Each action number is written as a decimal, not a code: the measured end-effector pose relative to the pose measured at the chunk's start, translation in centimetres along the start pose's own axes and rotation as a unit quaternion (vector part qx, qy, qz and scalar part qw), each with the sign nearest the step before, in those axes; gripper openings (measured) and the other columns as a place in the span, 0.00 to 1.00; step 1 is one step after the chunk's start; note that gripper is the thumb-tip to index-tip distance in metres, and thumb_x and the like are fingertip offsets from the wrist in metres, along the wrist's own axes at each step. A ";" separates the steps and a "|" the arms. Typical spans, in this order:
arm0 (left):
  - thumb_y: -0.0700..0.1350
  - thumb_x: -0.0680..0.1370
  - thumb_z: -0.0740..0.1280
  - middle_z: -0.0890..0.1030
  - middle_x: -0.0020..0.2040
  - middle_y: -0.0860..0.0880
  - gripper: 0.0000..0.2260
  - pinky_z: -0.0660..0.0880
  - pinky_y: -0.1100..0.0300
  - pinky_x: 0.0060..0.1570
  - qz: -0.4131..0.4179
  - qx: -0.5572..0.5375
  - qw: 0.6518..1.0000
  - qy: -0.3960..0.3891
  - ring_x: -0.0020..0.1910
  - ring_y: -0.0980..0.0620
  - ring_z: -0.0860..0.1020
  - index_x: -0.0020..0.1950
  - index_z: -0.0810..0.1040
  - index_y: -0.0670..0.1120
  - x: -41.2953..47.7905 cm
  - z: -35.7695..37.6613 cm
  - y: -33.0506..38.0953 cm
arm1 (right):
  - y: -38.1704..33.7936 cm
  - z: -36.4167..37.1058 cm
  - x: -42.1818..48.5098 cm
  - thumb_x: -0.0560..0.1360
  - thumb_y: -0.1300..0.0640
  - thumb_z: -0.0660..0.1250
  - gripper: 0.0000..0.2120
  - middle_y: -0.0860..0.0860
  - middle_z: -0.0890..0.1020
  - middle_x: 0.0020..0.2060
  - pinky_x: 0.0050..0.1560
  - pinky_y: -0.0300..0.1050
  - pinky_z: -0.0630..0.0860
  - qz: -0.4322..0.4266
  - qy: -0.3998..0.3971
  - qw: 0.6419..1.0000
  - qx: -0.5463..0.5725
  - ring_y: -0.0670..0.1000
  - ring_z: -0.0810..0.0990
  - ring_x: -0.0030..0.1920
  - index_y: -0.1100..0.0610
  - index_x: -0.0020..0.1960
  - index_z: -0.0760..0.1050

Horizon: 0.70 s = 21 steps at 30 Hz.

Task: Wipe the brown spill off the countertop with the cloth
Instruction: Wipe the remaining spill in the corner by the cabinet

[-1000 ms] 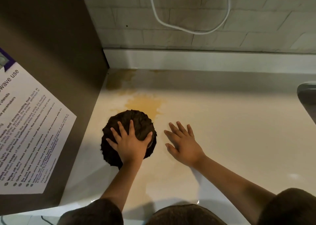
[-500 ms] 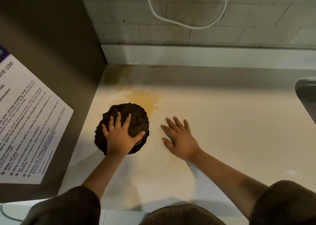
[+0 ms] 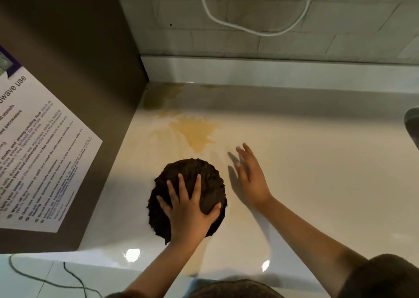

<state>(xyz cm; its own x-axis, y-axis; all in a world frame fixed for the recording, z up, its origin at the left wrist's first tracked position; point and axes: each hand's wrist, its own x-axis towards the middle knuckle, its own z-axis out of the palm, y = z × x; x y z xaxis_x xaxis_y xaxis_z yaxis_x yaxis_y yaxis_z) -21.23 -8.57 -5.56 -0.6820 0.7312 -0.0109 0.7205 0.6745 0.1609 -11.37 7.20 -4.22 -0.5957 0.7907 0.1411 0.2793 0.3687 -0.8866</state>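
A dark brown bunched cloth (image 3: pixel 192 175) lies on the white countertop (image 3: pixel 317 173). My left hand (image 3: pixel 188 211) presses flat on the cloth's near half, fingers spread. A brown spill (image 3: pixel 195 132) stains the counter just beyond the cloth, and a darker patch of it (image 3: pixel 163 96) sits in the shaded back left corner. A faint tan smear (image 3: pixel 204 257) runs toward the front edge. To the right of the cloth, my right hand (image 3: pixel 251 177) is tilted on its edge, fingers apart, holding nothing.
A dark cabinet side (image 3: pixel 74 82) with a printed notice (image 3: pixel 36 152) walls off the left. A tiled wall with a hanging white cable (image 3: pixel 260 31) rises behind. A grey object (image 3: pixel 412 127) pokes in at the right edge. Thin cables (image 3: pixel 68 279) lie on the floor.
My left hand has drawn the cloth back toward me, away from the spill, baring more of the stain. My right hand has lifted from lying flat to standing on its edge.
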 end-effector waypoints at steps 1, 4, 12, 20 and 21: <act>0.73 0.67 0.52 0.58 0.75 0.40 0.38 0.46 0.29 0.65 -0.003 -0.001 1.000 -0.005 0.73 0.34 0.51 0.74 0.59 0.56 0.8 0.0 0.5 | 0.1 -0.3 0.1 0.82 0.57 0.57 0.19 0.31 0.57 0.69 0.71 0.37 0.56 -0.001 0.004 1.000 -0.003 0.45 0.56 0.76 0.55 0.72 0.66; 0.74 0.67 0.50 0.55 0.76 0.40 0.40 0.45 0.30 0.65 -0.022 0.008 1.000 -0.011 0.74 0.34 0.49 0.75 0.55 0.56 3.7 -0.3 2.0 | 0.2 -1.0 0.2 0.81 0.51 0.57 0.19 0.40 0.59 0.72 0.66 0.26 0.55 -0.010 -0.005 1.000 -0.027 0.37 0.55 0.72 0.53 0.72 0.66; 0.73 0.69 0.54 0.49 0.77 0.41 0.40 0.39 0.31 0.66 -0.068 -0.044 0.996 -0.024 0.74 0.35 0.44 0.76 0.51 0.56 12.9 -0.9 3.5 | 0.4 -3.3 0.3 0.81 0.49 0.55 0.21 0.50 0.64 0.73 0.71 0.30 0.50 -0.012 -0.021 0.992 -0.120 0.51 0.61 0.74 0.55 0.71 0.69; 0.50 0.78 0.63 0.60 0.74 0.47 0.24 0.54 0.46 0.72 -0.091 -0.409 0.908 0.027 0.73 0.46 0.59 0.73 0.63 0.52 13.3 -3.2 0.0 | -3.5 1.3 3.0 0.79 0.55 0.61 0.20 0.57 0.63 0.74 0.74 0.59 0.55 -0.042 -0.042 0.990 -0.131 0.61 0.57 0.74 0.56 0.70 0.69; 0.48 0.78 0.63 0.65 0.72 0.48 0.22 0.61 0.47 0.70 -0.080 -0.428 0.899 0.053 0.71 0.47 0.64 0.71 0.65 0.52 13.0 -3.5 -1.3 | -4.1 2.5 3.5 0.78 0.52 0.61 0.21 0.58 0.63 0.74 0.74 0.60 0.54 -0.051 -0.055 0.985 -0.157 0.63 0.57 0.74 0.55 0.70 0.69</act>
<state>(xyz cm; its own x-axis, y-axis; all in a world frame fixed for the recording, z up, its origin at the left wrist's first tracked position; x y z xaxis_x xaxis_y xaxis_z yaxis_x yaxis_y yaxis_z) -31.40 -0.29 -2.49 -0.8086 0.5881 -0.0145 0.2831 0.4105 0.8668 -16.46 7.23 -1.21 -0.7056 0.6905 0.1592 0.4226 0.5904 -0.6877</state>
